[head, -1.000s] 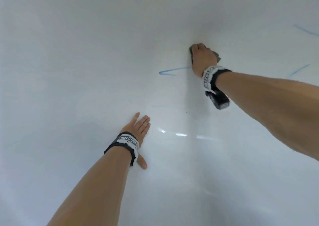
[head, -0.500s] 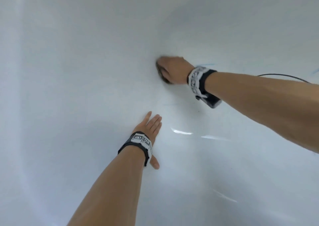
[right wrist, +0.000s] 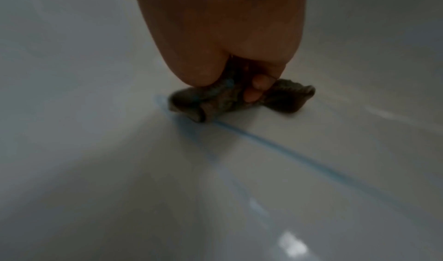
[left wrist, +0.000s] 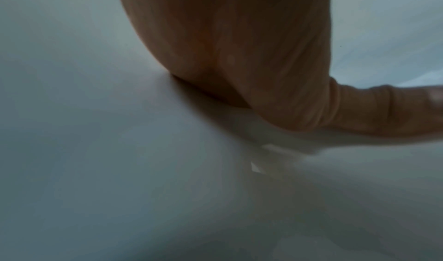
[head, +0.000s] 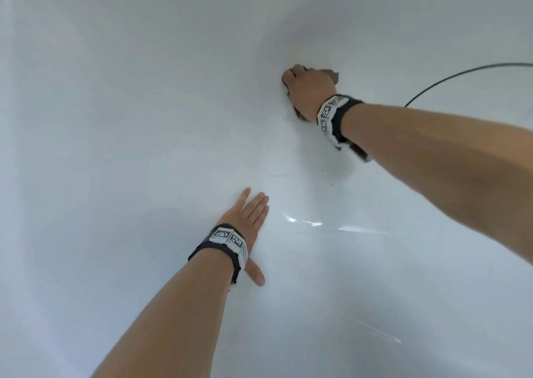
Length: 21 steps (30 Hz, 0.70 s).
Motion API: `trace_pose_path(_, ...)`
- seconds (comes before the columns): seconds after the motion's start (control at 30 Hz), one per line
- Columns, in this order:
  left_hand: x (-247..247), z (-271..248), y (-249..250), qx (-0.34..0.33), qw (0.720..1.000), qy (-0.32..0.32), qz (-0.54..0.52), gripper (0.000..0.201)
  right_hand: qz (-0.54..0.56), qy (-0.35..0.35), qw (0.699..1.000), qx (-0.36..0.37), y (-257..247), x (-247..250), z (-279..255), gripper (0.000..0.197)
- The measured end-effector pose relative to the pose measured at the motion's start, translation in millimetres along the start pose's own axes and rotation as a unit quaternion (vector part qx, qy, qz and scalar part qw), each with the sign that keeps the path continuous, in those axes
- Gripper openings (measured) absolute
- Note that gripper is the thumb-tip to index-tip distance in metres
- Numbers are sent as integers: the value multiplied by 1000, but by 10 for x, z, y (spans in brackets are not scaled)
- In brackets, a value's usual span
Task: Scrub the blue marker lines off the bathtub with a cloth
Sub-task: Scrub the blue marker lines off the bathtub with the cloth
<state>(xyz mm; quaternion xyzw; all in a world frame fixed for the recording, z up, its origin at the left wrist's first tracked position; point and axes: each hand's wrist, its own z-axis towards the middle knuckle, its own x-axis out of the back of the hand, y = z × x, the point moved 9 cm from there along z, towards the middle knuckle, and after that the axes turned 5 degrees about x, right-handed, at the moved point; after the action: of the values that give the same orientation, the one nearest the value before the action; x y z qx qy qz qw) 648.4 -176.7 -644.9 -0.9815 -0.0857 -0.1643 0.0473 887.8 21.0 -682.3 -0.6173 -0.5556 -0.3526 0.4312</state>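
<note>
My right hand (head: 307, 92) grips a dark brown cloth (head: 334, 75) and presses it against the white bathtub wall (head: 144, 89), up and right of centre in the head view. The right wrist view shows the bunched cloth (right wrist: 230, 98) pinched under my right hand (right wrist: 239, 71), with a blue marker line (right wrist: 287, 147) running from it toward the camera and a fainter smeared blue line (right wrist: 191, 132) beside it. My left hand (head: 251, 213) lies flat on the tub surface below, fingers straight. In the left wrist view the left hand (left wrist: 239, 56) rests on the tub, thumb spread to the right.
A thin black cable (head: 461, 75) curves along the tub wall at the upper right. A very faint bluish trace (head: 279, 174) lies between the two hands. Small dark specks (head: 331, 184) dot the surface below the right wrist. Bright reflections (head: 305, 222) streak the tub floor.
The right hand with the cloth swept left over the blue line and has come back up to the right. The dark blue line seen one second ago no longer shows in the head view. The left hand stays flat.
</note>
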Motion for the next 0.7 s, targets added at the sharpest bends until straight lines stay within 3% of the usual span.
trace_pose_path(0.1,2,17,-8,2,1000,-2,-3,165,-25,-61,997,27,-359,-323,-331,57)
trace_pose_path(0.23,-22,29,-8,5,1000,-13,-8,166,-57,-66,976,201,-755,-590,-655,45)
trace_pose_path(0.37,-18,4,-5,3,1000,-8,-6,165,-22,-36,996,84,-396,-308,-341,48)
trace_pose_path(0.5,-13,3,-13,8,1000,-11,-6,166,53,-36,998,-21,-417,-252,-364,39)
trace_pose_path(0.6,-1,-4,-17,11,1000,-15,-10,167,31,-61,997,37,-540,-377,-465,54)
trace_pose_path(0.7,-27,20,-16,12,1000,-13,-12,167,-25,-57,995,84,-498,-330,-404,48)
